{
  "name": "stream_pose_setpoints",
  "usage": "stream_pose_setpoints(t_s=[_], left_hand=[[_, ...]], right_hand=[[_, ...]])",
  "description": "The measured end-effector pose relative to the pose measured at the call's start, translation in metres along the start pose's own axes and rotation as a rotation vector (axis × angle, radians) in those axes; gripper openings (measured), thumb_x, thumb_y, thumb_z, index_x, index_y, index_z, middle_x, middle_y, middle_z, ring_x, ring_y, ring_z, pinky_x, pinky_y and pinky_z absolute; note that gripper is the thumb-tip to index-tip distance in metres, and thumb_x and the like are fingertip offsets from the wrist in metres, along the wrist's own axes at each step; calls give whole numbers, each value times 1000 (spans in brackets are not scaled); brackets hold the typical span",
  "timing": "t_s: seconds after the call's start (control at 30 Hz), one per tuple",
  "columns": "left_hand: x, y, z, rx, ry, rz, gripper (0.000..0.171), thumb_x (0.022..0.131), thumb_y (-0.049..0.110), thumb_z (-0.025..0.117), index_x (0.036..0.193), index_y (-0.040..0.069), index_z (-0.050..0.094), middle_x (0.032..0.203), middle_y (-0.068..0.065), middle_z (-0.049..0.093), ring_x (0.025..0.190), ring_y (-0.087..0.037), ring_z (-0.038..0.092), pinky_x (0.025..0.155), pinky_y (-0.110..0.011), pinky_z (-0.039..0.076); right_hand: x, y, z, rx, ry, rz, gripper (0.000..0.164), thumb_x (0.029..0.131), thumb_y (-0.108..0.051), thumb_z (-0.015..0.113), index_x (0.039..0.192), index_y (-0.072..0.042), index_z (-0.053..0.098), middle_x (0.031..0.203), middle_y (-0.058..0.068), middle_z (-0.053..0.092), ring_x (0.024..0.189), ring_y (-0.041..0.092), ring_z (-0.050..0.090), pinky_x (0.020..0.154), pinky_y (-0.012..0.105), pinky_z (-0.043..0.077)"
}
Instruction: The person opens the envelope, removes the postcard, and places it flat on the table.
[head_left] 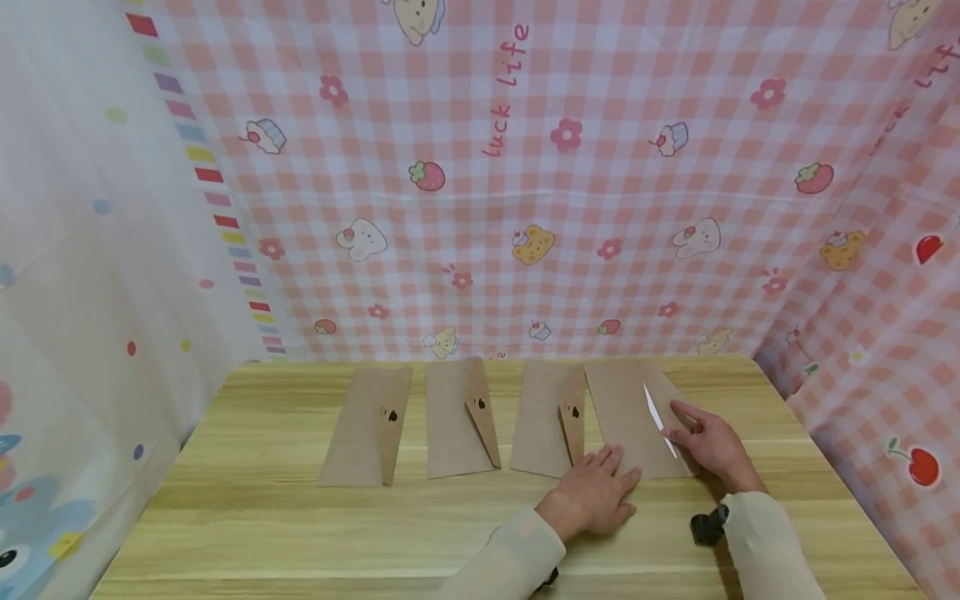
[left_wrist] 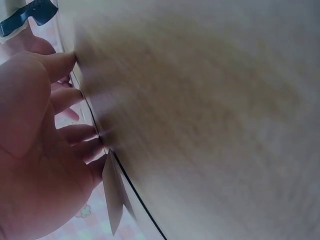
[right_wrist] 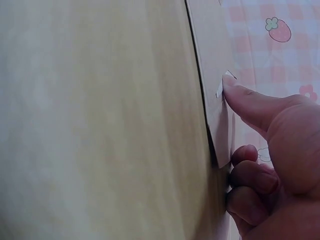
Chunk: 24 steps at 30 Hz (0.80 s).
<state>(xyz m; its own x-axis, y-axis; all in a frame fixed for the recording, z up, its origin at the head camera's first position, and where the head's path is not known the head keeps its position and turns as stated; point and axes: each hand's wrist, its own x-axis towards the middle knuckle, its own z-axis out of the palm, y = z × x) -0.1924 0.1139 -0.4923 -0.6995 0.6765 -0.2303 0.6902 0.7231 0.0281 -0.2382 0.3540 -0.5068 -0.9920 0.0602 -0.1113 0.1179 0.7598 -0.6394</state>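
My left hand (head_left: 592, 492) rests with fingers spread on the table, touching the lower left corner of the rightmost brown paper envelope (head_left: 621, 417). In the left wrist view, the left fingertips (left_wrist: 72, 97) press down, with a folded brown flap (left_wrist: 114, 200) beside them. My right hand (head_left: 716, 446) is at that envelope's right side, thumb and forefinger around a narrow white strip (head_left: 654, 408). Seen from the right wrist, the thumb (right_wrist: 255, 105) lies over the white piece (right_wrist: 219, 91) while other fingers curl below. What the forefinger touches is hidden there.
To the left lie three more brown envelopes, the near one (head_left: 538, 417), the middle one (head_left: 450, 425) and the far left one (head_left: 352, 433). Each has a dark mark on its folded right side. A checked cloth (head_left: 465, 208) hangs behind the wooden table (head_left: 300, 542).
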Motion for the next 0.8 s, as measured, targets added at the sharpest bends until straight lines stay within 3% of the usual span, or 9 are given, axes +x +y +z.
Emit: stream_pose_setpoints(t_s=[0.17,0.4,0.8], left_hand=[[0,0,1,-10,1,-1,56,103,53,40,156,39,28,164,3,20,151,-12,17,119,-28,22],[0,0,1,-1,9,-5,56,102,53,40,155,39,29,164,3,21,151,-12,18,119,-28,22],[0,1,2,11,5,-11,56,103,54,39,155,40,28,165,3,20,151,-12,17,119,-28,22]], right_hand=[[0,-1,-1,-6,1,7,68,94,-31,68,148,-1,41,86,13,52,84,27,49,73,34,39],[-1,-1,-1,1,0,11,67,94,-30,68,149,-1,41,81,8,44,78,24,46,70,33,36],[-1,-1,-2,4,-16,3,66,96,-28,66,149,1,39,109,26,55,100,37,49,86,48,42]])
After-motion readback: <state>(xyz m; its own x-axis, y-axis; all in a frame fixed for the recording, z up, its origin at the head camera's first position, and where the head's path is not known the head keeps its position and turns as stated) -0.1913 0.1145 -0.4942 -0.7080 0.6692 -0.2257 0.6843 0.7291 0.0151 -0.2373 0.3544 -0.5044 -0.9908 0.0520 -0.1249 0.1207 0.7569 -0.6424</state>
